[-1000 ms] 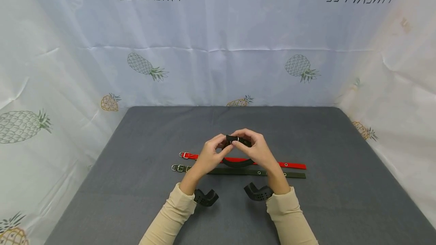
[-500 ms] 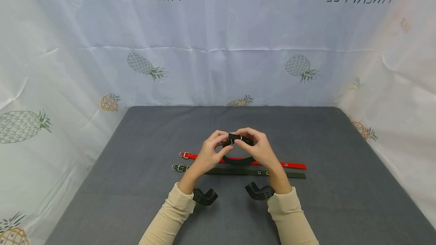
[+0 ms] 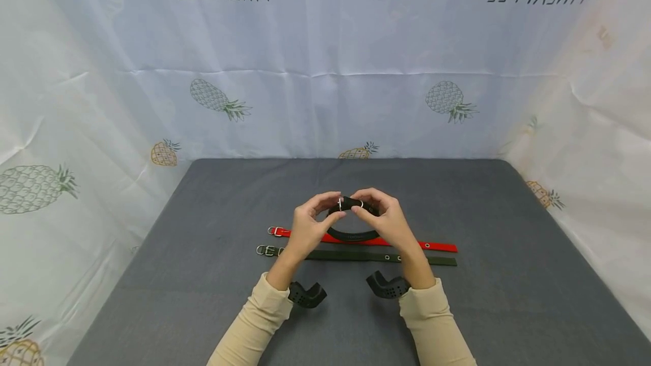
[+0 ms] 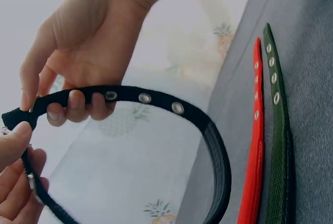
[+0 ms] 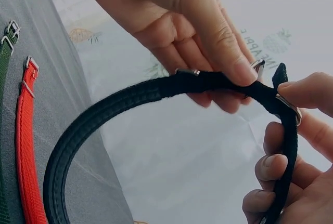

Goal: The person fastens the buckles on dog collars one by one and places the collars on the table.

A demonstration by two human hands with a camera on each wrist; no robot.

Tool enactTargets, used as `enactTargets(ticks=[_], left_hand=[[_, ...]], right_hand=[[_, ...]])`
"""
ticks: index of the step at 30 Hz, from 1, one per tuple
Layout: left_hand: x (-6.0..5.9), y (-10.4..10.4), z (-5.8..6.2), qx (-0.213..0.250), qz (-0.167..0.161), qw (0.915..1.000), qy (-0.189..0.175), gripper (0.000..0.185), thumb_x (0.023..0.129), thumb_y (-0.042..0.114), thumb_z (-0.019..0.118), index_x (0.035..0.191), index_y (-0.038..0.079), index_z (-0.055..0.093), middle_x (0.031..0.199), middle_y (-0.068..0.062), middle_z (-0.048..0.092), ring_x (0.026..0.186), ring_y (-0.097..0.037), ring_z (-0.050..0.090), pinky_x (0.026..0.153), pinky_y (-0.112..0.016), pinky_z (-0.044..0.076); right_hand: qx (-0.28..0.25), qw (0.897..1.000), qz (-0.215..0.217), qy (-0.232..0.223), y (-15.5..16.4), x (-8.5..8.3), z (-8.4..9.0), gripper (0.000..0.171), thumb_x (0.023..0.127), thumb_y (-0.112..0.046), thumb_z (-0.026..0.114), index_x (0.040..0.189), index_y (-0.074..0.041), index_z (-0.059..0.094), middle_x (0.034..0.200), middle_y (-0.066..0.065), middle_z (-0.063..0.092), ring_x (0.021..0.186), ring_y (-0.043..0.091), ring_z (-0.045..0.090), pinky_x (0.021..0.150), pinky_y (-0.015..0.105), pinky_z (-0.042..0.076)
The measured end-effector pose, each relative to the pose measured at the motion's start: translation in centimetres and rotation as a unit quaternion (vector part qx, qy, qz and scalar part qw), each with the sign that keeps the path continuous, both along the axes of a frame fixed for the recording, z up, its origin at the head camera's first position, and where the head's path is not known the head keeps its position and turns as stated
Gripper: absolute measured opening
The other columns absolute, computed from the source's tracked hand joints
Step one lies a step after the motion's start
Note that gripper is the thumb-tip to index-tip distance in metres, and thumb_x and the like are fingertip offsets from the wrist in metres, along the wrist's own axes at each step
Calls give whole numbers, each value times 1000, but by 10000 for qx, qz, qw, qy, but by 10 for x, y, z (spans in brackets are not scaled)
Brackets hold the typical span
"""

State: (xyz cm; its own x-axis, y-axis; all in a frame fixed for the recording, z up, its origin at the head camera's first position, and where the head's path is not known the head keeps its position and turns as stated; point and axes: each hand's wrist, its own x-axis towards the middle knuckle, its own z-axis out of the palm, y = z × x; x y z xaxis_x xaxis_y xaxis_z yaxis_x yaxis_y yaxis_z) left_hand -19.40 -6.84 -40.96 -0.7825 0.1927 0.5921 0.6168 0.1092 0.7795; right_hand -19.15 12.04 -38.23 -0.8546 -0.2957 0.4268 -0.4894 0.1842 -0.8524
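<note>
A black dog collar (image 3: 353, 236), bent into a loop, is held up above the table by both hands. My left hand (image 3: 307, 225) pinches it beside the metal buckle (image 3: 340, 204) between thumb and fingers. My right hand (image 3: 383, 222) grips the strap end with metal eyelets (image 4: 145, 98). Right thumb and fingers close at a metal loop, and the strap's tip (image 5: 280, 73) sticks out there in the right wrist view. Fingers partly hide how the strap passes through the metal parts. Behind and below lie a red collar (image 3: 437, 247) and a green collar (image 3: 346, 256), both laid straight.
The grey cloth-covered table (image 3: 213, 202) spreads around the hands. A white pineapple-print curtain (image 3: 325, 33) hangs behind and at both sides. A black camera mount sits on each wrist, the left mount (image 3: 307, 295) and the right mount (image 3: 387, 286), above the table's near part.
My left hand has shifted slightly left, its fingers less over the collar, so the buckle shows. The loop has widened. My right hand has stayed nearly in place. Red and green collars have not moved.
</note>
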Motion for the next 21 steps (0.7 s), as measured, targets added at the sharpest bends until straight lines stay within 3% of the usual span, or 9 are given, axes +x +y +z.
enactTargets(ticks=[3, 5, 9, 13, 16, 21], left_hand=[[1, 0, 1, 155, 100, 9998, -5, 36, 80, 0, 74, 114, -5, 65, 111, -24, 68, 102, -26, 68, 91, -30, 56], [1, 0, 2, 188, 135, 9997, 27, 34, 79, -1, 74, 112, -4, 66, 110, -24, 69, 102, -23, 68, 90, -32, 57], [1, 0, 2, 192, 98, 9997, 141, 33, 79, -4, 74, 111, -6, 67, 110, -24, 68, 103, -18, 68, 91, -34, 56], [2, 1, 2, 214, 44, 9996, 190, 33, 79, -5, 73, 111, -7, 67, 110, -25, 67, 103, -13, 67, 91, -29, 56], [2, 1, 2, 219, 25, 9995, 208, 33, 79, -4, 73, 111, -6, 67, 110, -24, 67, 102, -11, 66, 91, -23, 55], [1, 1, 2, 134, 0, 9994, 335, 33, 78, -9, 72, 111, -8, 67, 109, -25, 66, 100, -24, 67, 89, -21, 55]], right_hand=[[-37, 10000, 7, -18, 0, 0, 0, 19, 90, 0, 63, 108, 4, 63, 94, -9, 63, 75, 3, 53, 68, 22, 44], [-16, 10000, 15, 6, 0, -1, -1, 19, 90, 0, 63, 108, 4, 63, 93, -11, 62, 72, 4, 51, 65, 22, 43], [68, 10000, 23, 6, 0, -1, -3, 18, 90, 1, 63, 108, 4, 63, 94, 6, 65, 72, 3, 52, 65, 22, 44], [190, 9998, 10, -17, 1, -1, -4, 19, 90, 1, 63, 108, 4, 63, 98, 23, 65, 76, 2, 55, 69, 21, 46], [278, 9996, -8, -2, 1, -2, -3, 20, 89, 1, 64, 109, 4, 63, 100, 26, 66, 76, 2, 55, 69, 21, 45], [418, 9991, -11, 15, 1, -2, -1, 20, 89, 1, 64, 109, 4, 63, 100, 25, 67, 76, 2, 54, 68, 22, 44]])
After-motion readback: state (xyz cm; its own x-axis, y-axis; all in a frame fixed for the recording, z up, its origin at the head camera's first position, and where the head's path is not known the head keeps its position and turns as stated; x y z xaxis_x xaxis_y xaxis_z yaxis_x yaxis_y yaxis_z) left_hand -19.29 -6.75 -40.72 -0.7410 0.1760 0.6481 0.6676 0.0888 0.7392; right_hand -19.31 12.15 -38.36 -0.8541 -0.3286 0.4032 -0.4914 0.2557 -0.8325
